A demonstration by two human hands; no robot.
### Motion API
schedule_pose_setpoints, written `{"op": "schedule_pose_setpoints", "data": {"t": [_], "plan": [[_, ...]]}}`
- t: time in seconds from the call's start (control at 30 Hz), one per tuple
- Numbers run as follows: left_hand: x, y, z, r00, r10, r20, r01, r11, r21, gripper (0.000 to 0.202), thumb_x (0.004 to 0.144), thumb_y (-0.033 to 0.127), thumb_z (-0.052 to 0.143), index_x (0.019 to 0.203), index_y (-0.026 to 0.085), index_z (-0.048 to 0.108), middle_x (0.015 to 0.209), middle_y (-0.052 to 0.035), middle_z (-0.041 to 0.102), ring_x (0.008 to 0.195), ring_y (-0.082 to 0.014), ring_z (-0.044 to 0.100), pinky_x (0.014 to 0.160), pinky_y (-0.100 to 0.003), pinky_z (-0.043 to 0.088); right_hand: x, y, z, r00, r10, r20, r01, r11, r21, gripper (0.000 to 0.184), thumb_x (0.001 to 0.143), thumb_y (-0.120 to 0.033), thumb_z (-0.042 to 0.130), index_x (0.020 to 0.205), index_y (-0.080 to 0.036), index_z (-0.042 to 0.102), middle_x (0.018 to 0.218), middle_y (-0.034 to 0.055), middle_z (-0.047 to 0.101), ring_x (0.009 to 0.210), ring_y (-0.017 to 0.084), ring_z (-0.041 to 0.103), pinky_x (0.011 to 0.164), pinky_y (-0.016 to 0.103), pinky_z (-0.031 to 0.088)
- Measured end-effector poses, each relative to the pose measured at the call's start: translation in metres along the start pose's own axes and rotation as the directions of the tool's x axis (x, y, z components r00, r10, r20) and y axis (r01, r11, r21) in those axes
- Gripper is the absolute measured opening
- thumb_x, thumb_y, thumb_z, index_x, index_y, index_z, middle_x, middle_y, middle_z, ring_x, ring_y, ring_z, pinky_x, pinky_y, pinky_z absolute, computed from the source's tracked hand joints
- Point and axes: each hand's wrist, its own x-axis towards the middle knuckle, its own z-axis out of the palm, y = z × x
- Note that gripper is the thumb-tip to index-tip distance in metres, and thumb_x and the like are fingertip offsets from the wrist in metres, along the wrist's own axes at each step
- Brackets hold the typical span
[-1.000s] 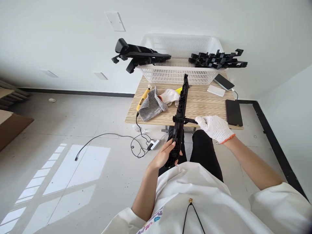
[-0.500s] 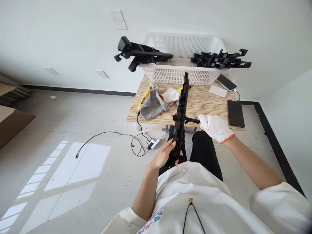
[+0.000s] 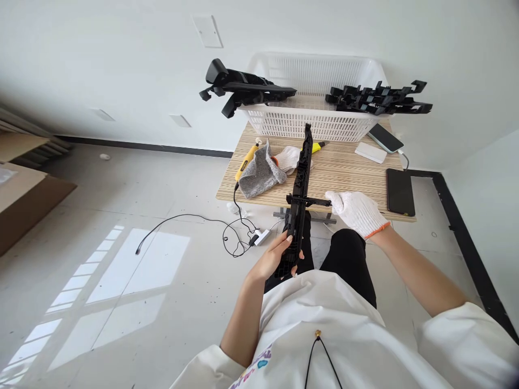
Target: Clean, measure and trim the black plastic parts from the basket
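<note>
My left hand [image 3: 272, 258], bare, is closed round the lower end of a long black plastic part [image 3: 300, 181]. The part is held up at a slant in front of the table's near edge. A thin black arm [image 3: 318, 201] sticks out sideways from the part's middle. My right hand [image 3: 353, 210], in a white knit glove with an orange cuff, pinches the outer end of that arm. The right fingertips are partly hidden behind the glove's own bulk. Behind the part lie a grey cloth [image 3: 261, 172] and another white glove [image 3: 288, 159].
A white plastic basket [image 3: 308, 125] at the back holds several black plastic parts [image 3: 381, 100]. On the table [image 3: 340, 173] are a yellow corded tool [image 3: 246, 163], a yellow-and-black object [image 3: 318, 146], a white box [image 3: 370, 152] and two phones [image 3: 400, 192]. Cables [image 3: 233, 243] lie on the floor.
The view has shifted slightly, so the table and basket appear farther right. Both hands keep their hold on the black part, with little movement.
</note>
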Motion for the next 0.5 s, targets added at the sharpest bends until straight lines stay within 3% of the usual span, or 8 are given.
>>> {"op": "schedule_pose_setpoints", "data": {"t": [0.13,0.27,0.5], "plan": [[0.0030,-0.0013,0.0020,0.999,-0.030,0.014,0.030,0.999,-0.011,0.041,0.092,0.058,0.052,0.112,0.022,0.054,0.084,-0.0040,0.067,0.044,-0.0151,0.060,0.030,-0.021,0.029,-0.0031,0.0017,-0.0014,0.998,0.060,-0.002,-0.059,0.993,0.104,0.047,0.103,-0.036,0.023,0.126,-0.028,0.063,0.094,0.0073,0.074,0.078,0.022,0.067,0.058,0.026,0.031],[0.0045,-0.0017,0.0027,0.998,-0.050,0.032,0.051,0.998,-0.037,0.043,0.092,0.057,0.052,0.116,0.022,0.054,0.080,-0.0031,0.065,0.042,-0.0151,0.059,0.028,-0.021,0.026,-0.0043,0.0032,-0.0030,0.994,0.111,0.013,-0.112,0.975,0.190,0.052,0.103,-0.041,0.022,0.116,-0.023,0.069,0.091,0.0089,0.075,0.077,0.020,0.066,0.060,0.026,0.034],[0.0038,-0.0016,0.0025,0.999,-0.030,0.017,0.030,0.999,-0.036,0.040,0.093,0.055,0.052,0.115,0.022,0.054,0.081,-0.0038,0.065,0.041,-0.0143,0.059,0.026,-0.020,0.029,-0.0005,0.0008,0.0002,0.992,0.125,0.025,-0.128,0.979,0.157,0.052,0.103,-0.041,0.022,0.121,-0.023,0.068,0.095,0.0100,0.075,0.083,0.023,0.067,0.063,0.027,0.037]]}}
